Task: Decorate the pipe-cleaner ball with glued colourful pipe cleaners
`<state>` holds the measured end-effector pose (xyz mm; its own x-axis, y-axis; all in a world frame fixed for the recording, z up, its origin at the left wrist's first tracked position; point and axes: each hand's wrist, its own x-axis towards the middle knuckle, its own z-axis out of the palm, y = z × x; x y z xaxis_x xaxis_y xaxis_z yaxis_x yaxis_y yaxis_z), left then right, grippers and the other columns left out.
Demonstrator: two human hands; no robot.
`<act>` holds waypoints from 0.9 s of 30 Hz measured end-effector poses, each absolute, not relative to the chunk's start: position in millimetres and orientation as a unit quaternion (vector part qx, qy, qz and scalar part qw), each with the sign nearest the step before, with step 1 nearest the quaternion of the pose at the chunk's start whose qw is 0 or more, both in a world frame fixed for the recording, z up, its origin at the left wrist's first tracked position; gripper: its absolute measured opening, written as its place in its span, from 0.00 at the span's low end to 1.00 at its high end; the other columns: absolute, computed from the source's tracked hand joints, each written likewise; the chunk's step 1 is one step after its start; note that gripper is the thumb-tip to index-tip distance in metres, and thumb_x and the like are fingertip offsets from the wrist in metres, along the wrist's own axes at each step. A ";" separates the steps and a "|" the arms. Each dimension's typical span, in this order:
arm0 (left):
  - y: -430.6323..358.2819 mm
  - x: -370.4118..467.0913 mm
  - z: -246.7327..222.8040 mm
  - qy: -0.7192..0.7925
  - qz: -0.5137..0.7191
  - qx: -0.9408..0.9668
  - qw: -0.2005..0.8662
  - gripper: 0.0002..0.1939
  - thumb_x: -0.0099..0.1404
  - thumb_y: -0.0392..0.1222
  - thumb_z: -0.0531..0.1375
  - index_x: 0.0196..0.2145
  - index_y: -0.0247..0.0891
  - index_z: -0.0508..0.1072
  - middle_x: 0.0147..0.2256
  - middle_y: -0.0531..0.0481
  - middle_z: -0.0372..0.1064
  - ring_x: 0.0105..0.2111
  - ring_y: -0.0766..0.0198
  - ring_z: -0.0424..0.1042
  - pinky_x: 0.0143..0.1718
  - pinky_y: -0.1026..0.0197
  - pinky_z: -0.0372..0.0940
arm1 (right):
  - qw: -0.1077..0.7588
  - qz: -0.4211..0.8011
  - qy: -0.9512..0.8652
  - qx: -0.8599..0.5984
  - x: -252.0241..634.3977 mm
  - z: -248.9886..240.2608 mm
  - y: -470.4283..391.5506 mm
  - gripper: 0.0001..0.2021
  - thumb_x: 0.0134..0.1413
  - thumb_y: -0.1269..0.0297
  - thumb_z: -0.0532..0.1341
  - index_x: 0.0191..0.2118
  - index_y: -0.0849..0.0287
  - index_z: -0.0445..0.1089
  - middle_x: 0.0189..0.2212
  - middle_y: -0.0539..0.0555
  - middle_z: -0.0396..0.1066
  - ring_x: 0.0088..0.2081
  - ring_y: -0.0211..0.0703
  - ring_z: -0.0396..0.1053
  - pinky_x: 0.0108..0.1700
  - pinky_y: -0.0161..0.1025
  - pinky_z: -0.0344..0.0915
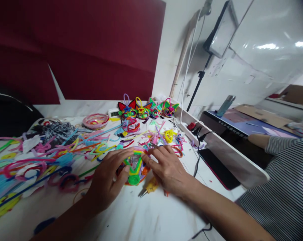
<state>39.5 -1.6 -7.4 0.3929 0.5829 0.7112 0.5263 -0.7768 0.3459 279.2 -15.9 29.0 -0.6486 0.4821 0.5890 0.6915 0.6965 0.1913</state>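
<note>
A round craft piece of colourful pipe cleaners (134, 180), with green and yellow strips forming a V and a green coil at its near end, rests on the table between my hands. My left hand (107, 175) grips its left side, thumb on the near side and fingers over the far edge. On the right, my right hand (166, 167) closes on the piece with thumb and fingers at its upper right edge. Shiny, clear material shows in the middle of the piece. Beside my right hand lies a yellow hot glue gun (151, 185), metal nozzle pointing toward me.
Several finished pipe-cleaner animal heads (142, 112) line the wall. Loose pipe cleaners (66, 159) cover the left side, near a pink woven bowl (95, 121). A phone (218, 169) lies right, beside a black cable. A person in a striped shirt (284, 174) sits at the right.
</note>
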 end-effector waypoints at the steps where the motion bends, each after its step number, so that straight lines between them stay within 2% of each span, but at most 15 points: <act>1: -1.2 38.8 -7.0 0.331 0.438 0.835 0.030 0.21 0.73 0.36 0.53 0.61 0.46 0.66 0.57 0.46 0.72 0.58 0.54 0.69 0.60 0.50 0.64 | 0.258 -0.204 -0.884 -0.331 279.5 29.0 -15.5 0.14 0.70 0.71 0.55 0.55 0.64 0.71 0.44 0.61 0.75 0.40 0.50 0.65 0.41 0.48 0.58; 10: -3.0 39.5 -4.7 0.314 0.406 0.858 -0.023 0.22 0.73 0.34 0.52 0.63 0.41 0.64 0.61 0.43 0.67 0.61 0.53 0.66 0.63 0.51 0.59 | 0.257 -0.181 -0.894 -0.321 285.5 25.4 -7.7 0.16 0.70 0.68 0.53 0.58 0.65 0.68 0.45 0.62 0.73 0.42 0.52 0.65 0.43 0.48 0.60; 18: -2.8 38.8 -1.9 0.287 0.396 0.870 -0.069 0.19 0.73 0.33 0.53 0.60 0.34 0.66 0.56 0.40 0.68 0.57 0.53 0.66 0.62 0.51 0.58 | 0.255 -0.175 -0.898 -0.313 286.0 22.9 -6.0 0.16 0.71 0.66 0.55 0.59 0.65 0.67 0.48 0.63 0.73 0.42 0.52 0.65 0.43 0.48 0.60; 27: -5.6 41.9 4.7 0.265 0.381 0.880 -0.101 0.20 0.71 0.32 0.54 0.59 0.36 0.67 0.55 0.40 0.68 0.57 0.51 0.67 0.60 0.48 0.62 | 0.279 -0.167 -0.898 -0.296 280.1 25.4 -8.5 0.14 0.71 0.70 0.55 0.57 0.67 0.68 0.47 0.62 0.75 0.44 0.52 0.66 0.46 0.49 0.60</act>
